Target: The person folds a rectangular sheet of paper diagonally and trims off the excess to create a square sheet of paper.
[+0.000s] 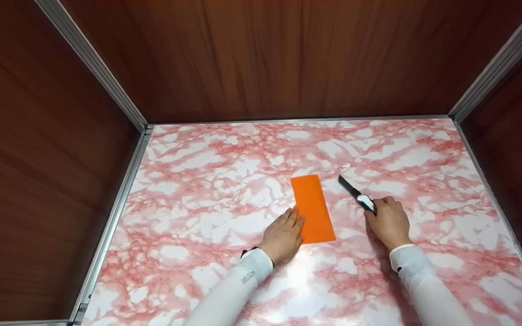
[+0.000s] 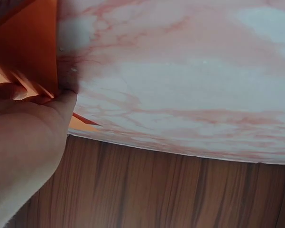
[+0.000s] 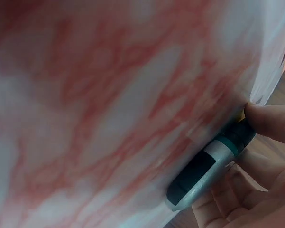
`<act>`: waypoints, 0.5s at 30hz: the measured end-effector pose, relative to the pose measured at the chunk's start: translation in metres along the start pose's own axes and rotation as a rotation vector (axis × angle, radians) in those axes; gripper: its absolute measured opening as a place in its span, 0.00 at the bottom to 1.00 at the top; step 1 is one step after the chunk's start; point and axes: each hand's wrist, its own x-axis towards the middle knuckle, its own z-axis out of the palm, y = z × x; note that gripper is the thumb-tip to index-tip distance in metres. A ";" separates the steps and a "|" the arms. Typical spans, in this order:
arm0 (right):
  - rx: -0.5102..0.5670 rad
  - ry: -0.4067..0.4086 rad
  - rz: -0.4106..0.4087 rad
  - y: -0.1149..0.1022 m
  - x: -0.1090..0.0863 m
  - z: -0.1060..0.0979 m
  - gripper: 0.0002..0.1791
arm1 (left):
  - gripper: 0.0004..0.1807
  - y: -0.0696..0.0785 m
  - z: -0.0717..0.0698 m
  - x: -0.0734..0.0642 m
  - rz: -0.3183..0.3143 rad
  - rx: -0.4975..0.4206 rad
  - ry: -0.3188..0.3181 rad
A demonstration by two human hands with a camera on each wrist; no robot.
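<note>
An orange paper, a long rectangle in the head view, lies flat on the table. My left hand rests on its lower left edge, fingers extended. The left wrist view shows orange paper by the fingers, with more than one edge or layer visible. To the right of the paper, my right hand holds a utility knife whose dark, slant-tipped blade points up and left, apart from the paper. Its silver and dark handle lies between thumb and fingers in the right wrist view.
The table has a red and white marbled surface. Brown wood-look panels stand at the back and on both sides, joined by metal corner strips.
</note>
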 end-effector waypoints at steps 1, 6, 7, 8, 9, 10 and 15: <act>0.004 0.009 -0.007 0.000 0.000 0.000 0.19 | 0.33 0.000 -0.001 0.000 -0.001 0.010 0.001; 0.008 0.065 -0.051 -0.001 -0.001 0.001 0.19 | 0.33 0.003 -0.001 0.001 -0.005 0.043 0.004; 0.010 0.075 -0.061 -0.002 -0.001 0.001 0.18 | 0.33 0.003 -0.001 0.001 -0.008 0.048 0.004; 0.014 0.083 -0.069 -0.003 -0.002 0.001 0.17 | 0.33 0.003 -0.001 0.002 -0.013 0.049 0.002; 0.021 0.086 -0.080 -0.004 -0.002 0.001 0.17 | 0.33 0.003 0.000 0.002 -0.019 0.050 0.000; 0.028 0.083 -0.090 -0.005 -0.003 0.002 0.17 | 0.33 0.003 0.000 0.002 -0.024 0.050 -0.005; 0.086 -0.004 -0.137 -0.010 -0.009 0.004 0.22 | 0.34 0.000 0.001 0.003 -0.044 0.074 -0.021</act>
